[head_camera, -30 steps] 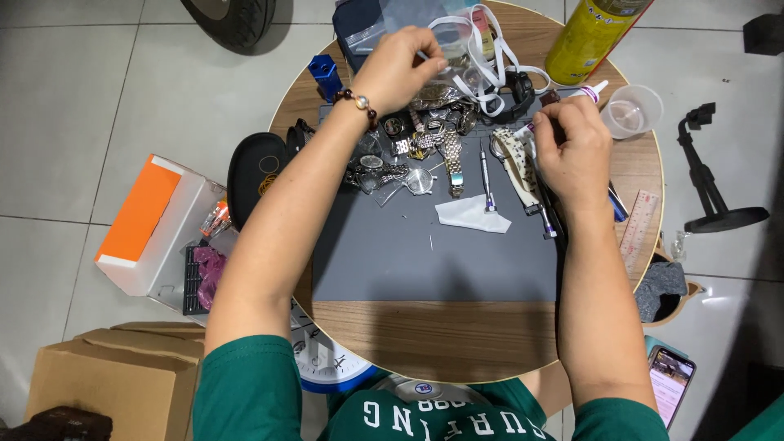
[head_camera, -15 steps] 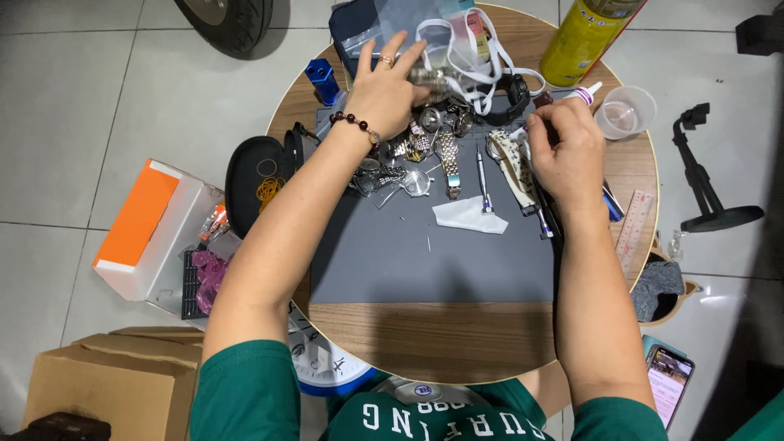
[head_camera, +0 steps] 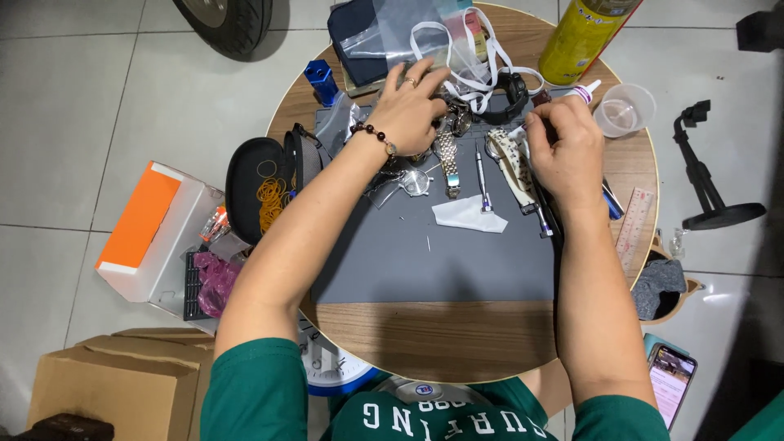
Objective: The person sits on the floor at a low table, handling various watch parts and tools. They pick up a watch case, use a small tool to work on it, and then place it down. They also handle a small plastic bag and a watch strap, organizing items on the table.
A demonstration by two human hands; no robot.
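The left hand (head_camera: 412,110) hides the watch parts beneath it; the yellow spray can (head_camera: 581,37) and tyre (head_camera: 233,20) are cut off.

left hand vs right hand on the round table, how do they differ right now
The left hand lies flat with fingers spread over the pile of watches, while the right hand is curled, pinching a small white-tipped tool. The left hand has a bead bracelet at its wrist and a ring; the right hand's wrist is bare. Both work at the far edge of the grey mat.
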